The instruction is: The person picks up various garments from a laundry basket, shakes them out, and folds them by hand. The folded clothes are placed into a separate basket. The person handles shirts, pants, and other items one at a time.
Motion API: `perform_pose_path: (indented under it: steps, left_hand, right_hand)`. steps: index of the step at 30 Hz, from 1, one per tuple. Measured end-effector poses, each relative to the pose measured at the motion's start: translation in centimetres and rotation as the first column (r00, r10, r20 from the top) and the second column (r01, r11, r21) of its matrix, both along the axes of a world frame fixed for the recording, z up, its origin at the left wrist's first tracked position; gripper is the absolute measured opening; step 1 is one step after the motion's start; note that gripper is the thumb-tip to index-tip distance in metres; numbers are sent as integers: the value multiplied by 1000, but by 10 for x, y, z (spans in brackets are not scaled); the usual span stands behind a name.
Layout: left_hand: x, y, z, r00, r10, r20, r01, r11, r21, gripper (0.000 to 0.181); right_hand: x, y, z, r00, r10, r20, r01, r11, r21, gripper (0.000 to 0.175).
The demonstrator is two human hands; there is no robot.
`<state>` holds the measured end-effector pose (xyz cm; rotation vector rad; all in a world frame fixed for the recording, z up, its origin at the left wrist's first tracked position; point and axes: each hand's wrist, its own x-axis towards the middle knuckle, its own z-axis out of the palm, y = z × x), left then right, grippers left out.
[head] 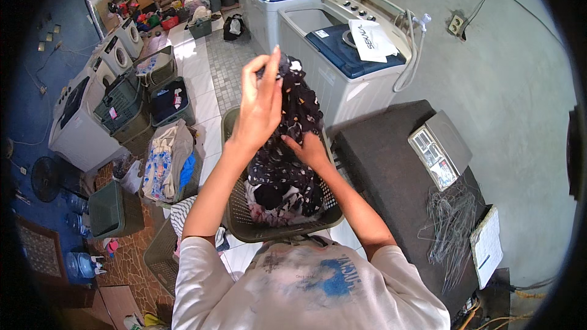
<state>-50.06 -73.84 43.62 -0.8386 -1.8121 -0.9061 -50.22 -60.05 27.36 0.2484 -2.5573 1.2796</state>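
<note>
A black garment with a light floral pattern point(300, 105) hangs from my left hand point(262, 101), whose raised fingers pinch its upper part. Lower down, my right hand point(308, 149) lies against the same cloth, with the thumb apart; the cloth hides some of its fingers, so its grip is unclear. Under both hands stands a dark green plastic laundry basket point(257, 237). More dark patterned cloth point(284, 197) and some pink and white fabric point(266, 215) lie inside it.
Twin-tub washing machines point(316, 55) stand ahead. At the right, a dark padded table point(380, 146) holds a scale point(440, 151), wire hangers point(451, 224) and a notebook point(487, 247). Filled laundry baskets point(176, 110) and front-loading washers point(117, 52) line the left, near an empty bin point(114, 211).
</note>
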Motion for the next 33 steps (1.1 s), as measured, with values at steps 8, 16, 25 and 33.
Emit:
perform_pose_path:
  steps: [8,16,25,33]
  left_hand:
    - [-49,-79,-21,945,301,131,-307,951,24,63]
    - [-62,-45,-94,902,204,381,-182,979,-95,64]
    - [-56,-56,-177,442,494,748,-50,847,-530,77]
    - [-85,-174,-143,585,-196,787,52,977,205,30]
  right_hand:
    - [31,66,79,914,341,219,-153,792,-591,26]
    - [61,85,156,881,433,190,147,132,-980,37]
    - [67,98,164,953,303,-30,-79,154,-985,28]
    - [110,109,125,855,446,265,-100,643,-759,30]
